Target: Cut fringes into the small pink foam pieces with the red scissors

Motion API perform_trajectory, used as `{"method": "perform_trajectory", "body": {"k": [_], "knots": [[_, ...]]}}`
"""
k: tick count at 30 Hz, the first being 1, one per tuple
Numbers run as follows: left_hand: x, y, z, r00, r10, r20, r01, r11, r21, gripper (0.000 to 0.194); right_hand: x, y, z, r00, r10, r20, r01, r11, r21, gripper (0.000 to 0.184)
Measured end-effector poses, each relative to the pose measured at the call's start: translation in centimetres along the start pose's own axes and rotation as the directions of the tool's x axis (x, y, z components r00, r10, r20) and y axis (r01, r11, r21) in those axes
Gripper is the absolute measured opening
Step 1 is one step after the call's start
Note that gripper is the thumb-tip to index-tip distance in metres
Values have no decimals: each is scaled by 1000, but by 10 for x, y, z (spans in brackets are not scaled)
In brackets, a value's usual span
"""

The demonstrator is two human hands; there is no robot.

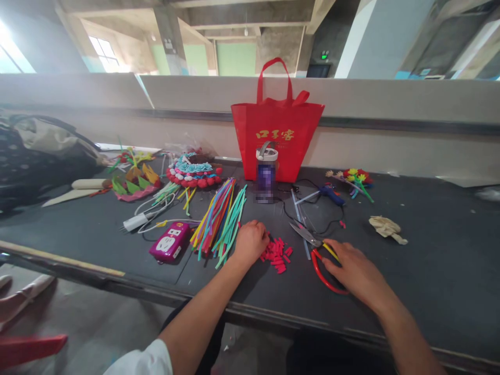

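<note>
My left hand point(253, 240) rests at the left edge of a small heap of short red cut pieces point(278, 256). Its fingers are curled downward and their tips are hidden, so what they hold cannot be made out. Close on its left lies a bundle of long coloured pipe cleaners point(213, 221), with teal strands point(231, 224) nearest the wrist. To the right of the heap, my right hand point(354, 272) is closed on the handles of a pair of scissors point(308, 237), one handle loop red and the other yellow. The blades point up and left, away from me.
A purple power socket box point(171, 242), white charger point(135, 222) and beaded, flowered ornaments point(193, 169) lie left. Behind stand a red bag point(295, 156) and a bottle point(266, 174). A blue glue gun point(332, 195) with its cord, craft flowers point(357, 179) and crumpled cloth point(386, 227) lie right.
</note>
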State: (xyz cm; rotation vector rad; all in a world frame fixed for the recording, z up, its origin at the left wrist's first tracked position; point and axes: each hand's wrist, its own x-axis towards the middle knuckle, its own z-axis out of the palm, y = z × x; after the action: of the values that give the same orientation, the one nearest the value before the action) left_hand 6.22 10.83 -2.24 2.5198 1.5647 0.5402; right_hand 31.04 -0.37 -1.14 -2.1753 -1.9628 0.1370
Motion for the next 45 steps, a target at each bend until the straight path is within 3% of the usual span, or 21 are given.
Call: {"method": "perform_trajectory", "body": {"k": [5,10,13,15,18,20,25,29,31,34,36,37,39,41,42,43,45], "knots": [[-1,0,-2,1000,-26,-15,25,999,-47,16,1,3,-1,999,-33,42,31,998,58,52],[-4,-1,-5,999,8,-52,-13,994,-109,28,7,3,4,994,103,43,-110,977,180,51],[-4,-3,-5,993,13,-117,-42,967,-251,36,6,8,2,981,182,61,-192,918,348,48],[-4,-4,-5,984,-17,-177,-56,916,-397,33,3,9,-5,972,210,102,-231,802,551,46],[-4,-3,-4,969,-83,-231,-60,831,-554,23,-2,3,-20,966,169,197,-255,463,849,49],[-4,-2,-4,966,-123,-229,-45,787,-615,18,-5,-8,-28,966,102,238,-257,277,926,58],[-7,1,-8,967,-179,-179,-1,703,-711,14,-9,-37,-27,956,49,290,-294,97,951,55],[-8,2,-6,966,-214,-144,31,650,-759,13,-12,-45,-22,965,-79,252,-259,-103,960,50],[-8,2,-5,966,-245,-83,76,576,-814,12,-15,-47,-24,962,-125,242,-259,-149,954,53],[-8,4,-7,953,-302,20,152,420,-895,13,-19,-53,-29,958,-162,238,-256,-95,962,59],[-9,7,-13,940,-335,62,175,320,-931,13,-20,-57,-30,970,-132,206,-205,22,978,58],[-10,9,-16,933,-349,83,182,262,-948,14,-20,-59,-28,981,-100,164,-152,115,982,57],[-14,14,-22,922,-356,152,200,103,-974,18,-18,-60,-21,1000,-29,10,1,383,924,55],[-19,20,-26,917,-316,242,224,-95,-970,23,-16,-59,-10,980,-27,-195,161,678,717,57],[-22,22,-27,915,-284,285,238,-188,-953,24,-14,-58,-5,959,-66,-276,222,781,583,58],[-25,25,-27,914,-254,317,250,-264,-932,25,-12,-58,0,937,-116,-329,266,848,459,56],[-30,29,-27,911,-209,356,265,-366,-892,26,-9,-57,8,902,-209,-378,327,902,282,51]]}}
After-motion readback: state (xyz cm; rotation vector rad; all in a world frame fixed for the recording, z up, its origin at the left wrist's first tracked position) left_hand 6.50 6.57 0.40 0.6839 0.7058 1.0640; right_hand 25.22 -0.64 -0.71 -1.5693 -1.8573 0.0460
